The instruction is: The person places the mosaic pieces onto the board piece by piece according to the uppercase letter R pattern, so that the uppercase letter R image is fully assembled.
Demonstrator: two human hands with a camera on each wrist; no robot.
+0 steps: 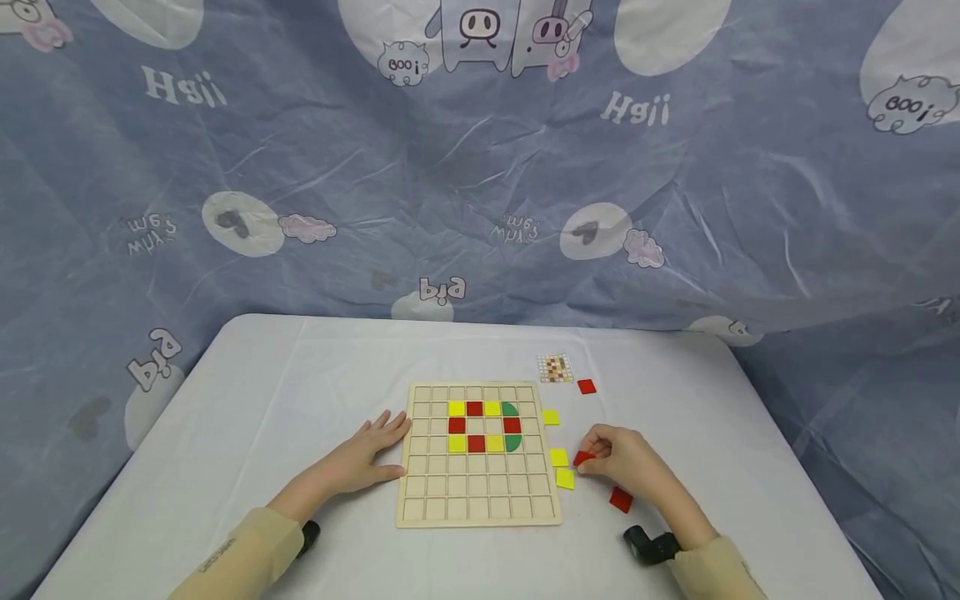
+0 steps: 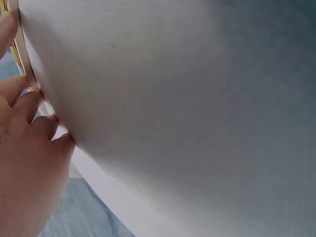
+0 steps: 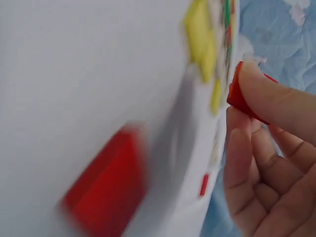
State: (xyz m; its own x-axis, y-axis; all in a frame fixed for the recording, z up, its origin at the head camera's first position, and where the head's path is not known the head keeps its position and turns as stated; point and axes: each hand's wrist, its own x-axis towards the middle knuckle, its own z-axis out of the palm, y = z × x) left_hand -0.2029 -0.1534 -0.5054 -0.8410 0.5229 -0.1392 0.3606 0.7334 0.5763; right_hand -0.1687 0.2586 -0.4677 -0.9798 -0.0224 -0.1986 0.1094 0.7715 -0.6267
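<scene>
A square wooden grid board (image 1: 480, 505) lies flat on the white table. Red and yellow square tiles and two green rounded tiles form a ring in its upper cells. At the board's left edge rests my left hand (image 1: 365, 454), fingers spread, fingertips right at the rim. My right hand (image 1: 628, 461) is just right of the board and pinches a red square tile (image 3: 239, 94) between thumb and fingers. Beside the board's right edge lie yellow tiles, the closest to that hand being a yellow tile (image 1: 559, 457). Below the right hand is a loose red tile (image 1: 620, 499).
A small printed pattern card (image 1: 555, 368) lies behind the board's far right corner, with another red tile (image 1: 587, 387) next to it. The white table (image 1: 315, 367) reaches back to a blue patterned cloth (image 1: 450, 183). Each wrist wears a black camera.
</scene>
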